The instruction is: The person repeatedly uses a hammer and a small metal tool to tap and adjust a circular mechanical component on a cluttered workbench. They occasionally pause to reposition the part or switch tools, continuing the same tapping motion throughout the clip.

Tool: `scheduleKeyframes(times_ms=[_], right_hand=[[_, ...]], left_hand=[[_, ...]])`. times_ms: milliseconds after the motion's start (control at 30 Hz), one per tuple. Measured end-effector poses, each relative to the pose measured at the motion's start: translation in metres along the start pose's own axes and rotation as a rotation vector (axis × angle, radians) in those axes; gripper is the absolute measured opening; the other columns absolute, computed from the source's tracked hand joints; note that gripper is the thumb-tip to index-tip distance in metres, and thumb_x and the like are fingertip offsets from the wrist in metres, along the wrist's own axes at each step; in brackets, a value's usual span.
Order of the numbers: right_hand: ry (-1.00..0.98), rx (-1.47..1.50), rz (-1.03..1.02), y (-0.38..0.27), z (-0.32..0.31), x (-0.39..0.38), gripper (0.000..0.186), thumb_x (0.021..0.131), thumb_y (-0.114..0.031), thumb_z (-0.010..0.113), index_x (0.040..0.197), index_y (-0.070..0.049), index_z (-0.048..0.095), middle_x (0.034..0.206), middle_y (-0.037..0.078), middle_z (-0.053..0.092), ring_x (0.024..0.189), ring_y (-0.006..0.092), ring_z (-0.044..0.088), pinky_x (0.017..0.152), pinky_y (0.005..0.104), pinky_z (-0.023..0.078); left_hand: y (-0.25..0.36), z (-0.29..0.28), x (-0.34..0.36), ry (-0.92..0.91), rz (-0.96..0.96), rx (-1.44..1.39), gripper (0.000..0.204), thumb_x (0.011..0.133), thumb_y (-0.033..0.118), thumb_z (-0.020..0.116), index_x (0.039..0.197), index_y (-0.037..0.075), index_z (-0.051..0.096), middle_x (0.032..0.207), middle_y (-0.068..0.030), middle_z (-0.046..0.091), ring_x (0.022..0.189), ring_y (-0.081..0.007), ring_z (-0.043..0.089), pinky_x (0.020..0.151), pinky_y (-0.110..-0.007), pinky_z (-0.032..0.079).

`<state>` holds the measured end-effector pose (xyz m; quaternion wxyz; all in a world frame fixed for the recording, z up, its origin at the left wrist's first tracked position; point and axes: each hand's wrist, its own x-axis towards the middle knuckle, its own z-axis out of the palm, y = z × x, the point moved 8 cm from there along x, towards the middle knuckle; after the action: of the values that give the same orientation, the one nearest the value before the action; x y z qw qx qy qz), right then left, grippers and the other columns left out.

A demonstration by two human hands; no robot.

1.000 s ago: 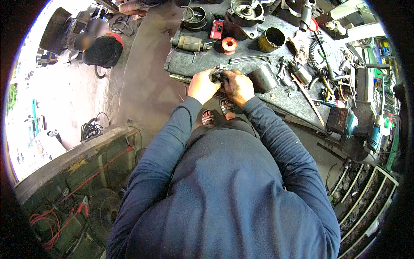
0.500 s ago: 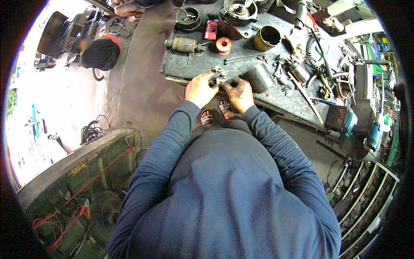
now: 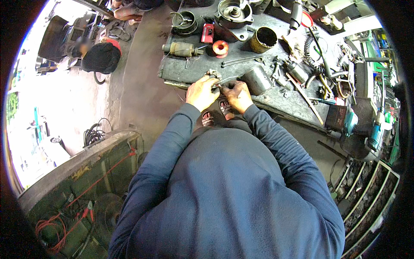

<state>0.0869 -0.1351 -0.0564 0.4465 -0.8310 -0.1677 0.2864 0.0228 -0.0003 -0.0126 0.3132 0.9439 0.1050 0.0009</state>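
Both my hands meet at the near edge of the workbench [image 3: 172, 74]. My left hand [image 3: 202, 94] is closed round a small metal part [image 3: 213, 74], whose light, uneven end sticks out beyond the fingers. My right hand [image 3: 238, 96], with darkened fingertips, is pinched close against the left fingers; what lies in its pinch is hidden. A thin grey strand shows just above the right fingers. Beside the right hand lies a dark metal cylinder [image 3: 258, 80]. Farther back are thin rods [image 3: 242, 61], a red-orange spool [image 3: 220, 49] and a motor armature [image 3: 183, 49].
A red box [image 3: 207, 33], a grimy open can [image 3: 264, 39] and a round metal housing [image 3: 234, 13] stand at the back. Loose parts and hoses crowd the right side. A green-walled bin [image 3: 86, 172] with red cables is at lower left, a metal rack [image 3: 366, 203] at lower right.
My fingers have shifted slightly on the metal part, and its protruding end now sits a little more to the left. The right hand has turned slightly inward; the view has moved a little.
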Motion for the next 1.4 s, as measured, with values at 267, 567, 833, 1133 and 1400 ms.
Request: scheduleKeyframes(times_ms=[267,567,833,1133,1400], right_hand=[[-0.141,0.198,0.078,-0.015,-0.001,-0.007,0.039,0.090,-0.029,0.069,0.108,0.006,0.071,0.092,0.029,0.072,0.090,0.0411,0.073,0.082,0.0430,0.056],[0.116,-0.233,-0.169,0.015,0.005,0.008,0.034,0.088,-0.026,0.073,0.089,0.008,0.072,0.086,0.029,0.070,0.081,0.0408,0.071,0.075,0.0451,0.053],[-0.039,-0.283,-0.089,0.006,0.007,0.015,0.042,0.088,-0.034,0.072,0.086,0.008,0.072,0.085,0.031,0.068,0.084,0.0452,0.068,0.079,0.0487,0.053],[0.083,-0.268,-0.164,0.014,0.013,0.025,0.040,0.083,-0.034,0.075,0.084,0.007,0.072,0.088,0.032,0.068,0.089,0.0465,0.067,0.084,0.0492,0.052],[0.080,-0.276,-0.161,0.001,0.009,-0.007,0.040,0.088,-0.029,0.069,0.092,0.011,0.067,0.087,0.034,0.068,0.088,0.0487,0.068,0.082,0.0514,0.053]], left_hand=[[-0.007,-0.001,0.003,0.012,0.102,0.033,0.036,0.081,0.022,0.075,0.113,0.008,0.073,0.111,-0.0106,0.071,0.098,-0.0335,0.070,0.086,-0.043,0.057],[-0.006,0.007,-0.001,0.055,0.098,0.050,0.034,0.083,0.022,0.073,0.113,0.007,0.070,0.113,-0.0151,0.071,0.100,-0.0360,0.069,0.087,-0.045,0.057],[-0.009,0.008,-0.002,0.061,0.105,0.038,0.032,0.084,0.019,0.073,0.112,0.006,0.069,0.113,-0.0157,0.070,0.100,-0.0369,0.069,0.086,-0.045,0.057],[-0.008,0.007,-0.002,0.041,0.108,0.050,0.038,0.081,0.019,0.075,0.115,0.005,0.067,0.115,-0.0171,0.070,0.104,-0.0377,0.068,0.089,-0.045,0.055],[-0.010,-0.006,-0.007,0.158,-0.053,0.108,0.046,0.081,0.031,0.077,0.119,0.007,0.067,0.115,-0.0148,0.069,0.099,-0.0361,0.070,0.086,-0.045,0.056]])
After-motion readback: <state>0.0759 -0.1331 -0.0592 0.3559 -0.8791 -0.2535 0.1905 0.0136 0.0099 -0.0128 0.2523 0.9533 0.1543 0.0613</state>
